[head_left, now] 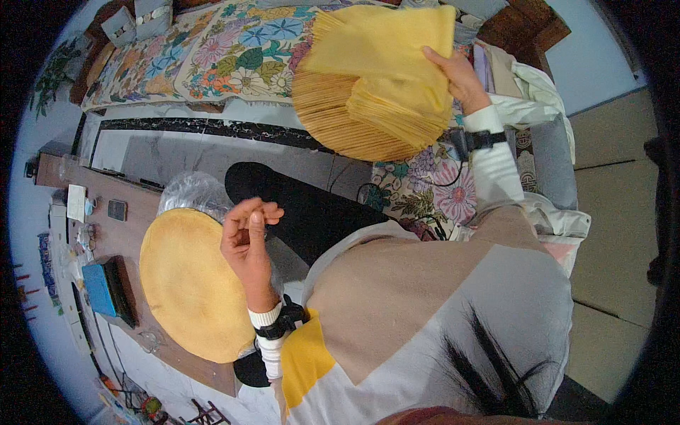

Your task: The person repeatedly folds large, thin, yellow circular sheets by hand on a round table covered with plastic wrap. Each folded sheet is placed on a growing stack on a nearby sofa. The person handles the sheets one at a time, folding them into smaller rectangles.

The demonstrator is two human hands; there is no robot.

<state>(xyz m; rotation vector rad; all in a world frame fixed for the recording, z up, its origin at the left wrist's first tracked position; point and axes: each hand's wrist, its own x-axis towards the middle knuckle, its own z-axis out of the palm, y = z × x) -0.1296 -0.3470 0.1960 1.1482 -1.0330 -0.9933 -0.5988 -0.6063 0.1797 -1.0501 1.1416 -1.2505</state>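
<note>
My right hand (461, 77) grips the edge of a thin yellow folded sheet (382, 42), which looks like a large flatbread. It is over a round tray of thin stalks (319, 117). More folded yellow sheets (398, 114) lie fanned on that tray. My left hand (247, 239) is raised with loosely curled fingers and holds nothing visible. Beside it, partly behind the wrist, is a wide round yellow flatbread-like sheet (191, 287); whether it is one or a stack, I cannot tell. Clear plastic wrapping (194, 191) shows behind its far edge.
A wooden table (186, 366) on the left bears a phone (117, 210), a blue-topped box (103, 289) and a clear glass (149, 341). The tray sits over a seat with a floral cover (234, 58). Dark cables (435, 226) lie near my right side.
</note>
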